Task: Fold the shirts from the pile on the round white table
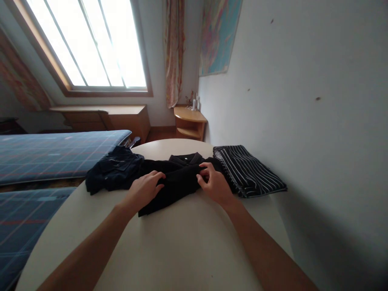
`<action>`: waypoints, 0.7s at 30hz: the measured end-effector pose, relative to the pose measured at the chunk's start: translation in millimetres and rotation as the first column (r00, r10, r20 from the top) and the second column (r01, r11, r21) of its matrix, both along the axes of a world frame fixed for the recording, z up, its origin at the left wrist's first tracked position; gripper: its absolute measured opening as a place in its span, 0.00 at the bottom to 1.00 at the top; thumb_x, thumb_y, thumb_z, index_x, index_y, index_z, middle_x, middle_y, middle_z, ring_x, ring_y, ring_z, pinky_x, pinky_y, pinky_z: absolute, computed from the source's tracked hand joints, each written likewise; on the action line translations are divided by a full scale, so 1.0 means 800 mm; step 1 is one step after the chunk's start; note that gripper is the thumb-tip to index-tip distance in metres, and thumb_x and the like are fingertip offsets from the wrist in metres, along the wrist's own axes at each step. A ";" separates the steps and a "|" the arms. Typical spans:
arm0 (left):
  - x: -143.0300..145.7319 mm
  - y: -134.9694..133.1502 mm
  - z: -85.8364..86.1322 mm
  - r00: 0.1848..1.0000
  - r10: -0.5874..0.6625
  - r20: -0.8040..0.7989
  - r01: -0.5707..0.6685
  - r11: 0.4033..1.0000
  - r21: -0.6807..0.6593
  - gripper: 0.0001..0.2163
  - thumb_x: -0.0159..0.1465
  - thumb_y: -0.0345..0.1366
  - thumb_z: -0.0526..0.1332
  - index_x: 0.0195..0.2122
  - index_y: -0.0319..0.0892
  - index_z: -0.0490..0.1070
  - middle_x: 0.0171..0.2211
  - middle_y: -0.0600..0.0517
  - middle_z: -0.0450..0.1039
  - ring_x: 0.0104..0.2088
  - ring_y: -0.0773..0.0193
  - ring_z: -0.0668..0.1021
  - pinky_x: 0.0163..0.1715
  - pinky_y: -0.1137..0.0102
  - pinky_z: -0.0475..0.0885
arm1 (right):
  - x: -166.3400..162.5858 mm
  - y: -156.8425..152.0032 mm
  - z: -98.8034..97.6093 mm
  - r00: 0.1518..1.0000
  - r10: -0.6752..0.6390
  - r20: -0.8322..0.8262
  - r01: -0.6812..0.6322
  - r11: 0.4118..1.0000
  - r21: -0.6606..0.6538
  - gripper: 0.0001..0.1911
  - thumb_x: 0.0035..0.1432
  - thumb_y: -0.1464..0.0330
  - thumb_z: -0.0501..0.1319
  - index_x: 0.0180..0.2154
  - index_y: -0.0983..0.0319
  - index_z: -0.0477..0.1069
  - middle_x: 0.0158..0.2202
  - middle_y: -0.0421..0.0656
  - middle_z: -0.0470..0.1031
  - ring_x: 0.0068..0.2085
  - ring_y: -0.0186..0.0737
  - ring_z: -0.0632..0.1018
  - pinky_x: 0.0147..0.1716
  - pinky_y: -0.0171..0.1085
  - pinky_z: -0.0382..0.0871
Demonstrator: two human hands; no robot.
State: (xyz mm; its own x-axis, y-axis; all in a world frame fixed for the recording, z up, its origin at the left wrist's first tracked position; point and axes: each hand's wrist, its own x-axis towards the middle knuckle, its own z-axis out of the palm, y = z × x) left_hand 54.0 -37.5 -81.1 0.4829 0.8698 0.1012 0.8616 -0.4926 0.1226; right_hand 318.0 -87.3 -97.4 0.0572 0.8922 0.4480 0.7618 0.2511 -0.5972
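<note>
A black collared shirt (178,182) lies partly folded on a pale round table (169,246), its dark collar (185,159) at the far side. At the shirt's left part, my left hand (147,189) has its fingers bent onto the cloth, thumb slightly below them. My right hand (214,184) is at the right part, fingers curled and thumb close to them with black fabric between. Left of the shirt is a bunched dark navy garment (115,169). To the right rests a folded black cloth with white stripes (250,171), near my right hand.
Blue plaid mattresses (57,155) lie to the left of the table. A white wall (318,133) borders the right side. Beyond the table are a wooden desk (127,117), a small corner shelf (190,117) and a bright window (91,44).
</note>
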 end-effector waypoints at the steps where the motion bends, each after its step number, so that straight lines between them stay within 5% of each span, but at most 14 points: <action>1: 0.000 0.001 -0.001 1.000 0.013 0.008 -0.013 1.000 0.014 0.11 0.67 0.37 0.57 0.50 0.50 0.71 0.52 0.51 0.74 0.46 0.53 0.79 0.39 0.65 0.72 | -0.003 -0.001 -0.001 0.999 0.000 0.041 0.001 1.000 -0.028 0.19 0.59 0.66 0.60 0.52 0.58 0.64 0.34 0.40 0.80 0.34 0.40 0.80 0.35 0.36 0.70; 6: -0.001 0.003 0.001 0.998 0.033 0.062 -0.036 0.998 0.042 0.12 0.67 0.38 0.57 0.51 0.50 0.71 0.51 0.52 0.75 0.46 0.53 0.80 0.39 0.65 0.72 | -0.009 -0.003 0.000 0.999 0.031 -0.044 -0.034 0.996 -0.076 0.13 0.58 0.68 0.60 0.46 0.57 0.65 0.29 0.37 0.77 0.29 0.37 0.78 0.31 0.34 0.67; 11: -0.003 0.003 0.004 0.991 0.084 0.100 -0.083 0.996 -0.019 0.15 0.67 0.45 0.57 0.53 0.50 0.69 0.49 0.50 0.77 0.45 0.54 0.80 0.39 0.66 0.72 | 0.008 0.002 0.016 0.943 -0.041 -0.331 0.102 0.980 0.168 0.05 0.60 0.64 0.55 0.36 0.58 0.65 0.33 0.41 0.74 0.31 0.37 0.76 0.32 0.35 0.71; 16: -0.003 -0.005 -0.004 0.997 -0.065 0.040 0.071 0.980 -0.183 0.21 0.62 0.43 0.63 0.56 0.51 0.70 0.53 0.49 0.75 0.46 0.54 0.80 0.41 0.66 0.72 | 0.039 0.005 0.028 0.875 -0.217 -0.432 0.367 0.880 0.301 0.09 0.60 0.63 0.56 0.36 0.60 0.70 0.36 0.45 0.76 0.38 0.41 0.76 0.37 0.39 0.72; 21: -0.006 -0.006 -0.010 0.985 -0.164 0.056 0.172 0.961 -0.218 0.23 0.61 0.41 0.63 0.59 0.52 0.69 0.53 0.49 0.74 0.48 0.53 0.79 0.46 0.66 0.72 | 0.056 0.010 0.023 0.840 -0.266 -0.473 0.420 0.870 0.257 0.11 0.58 0.63 0.58 0.37 0.63 0.74 0.36 0.47 0.78 0.38 0.43 0.77 0.43 0.44 0.72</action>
State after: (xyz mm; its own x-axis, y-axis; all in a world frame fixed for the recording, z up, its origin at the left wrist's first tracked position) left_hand 49.3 -42.4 -89.4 0.6233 0.7793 -0.0642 0.7617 -0.5866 0.2750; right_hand 363.1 -79.2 -78.7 0.5771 0.5750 0.5799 0.5401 0.2639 -0.7991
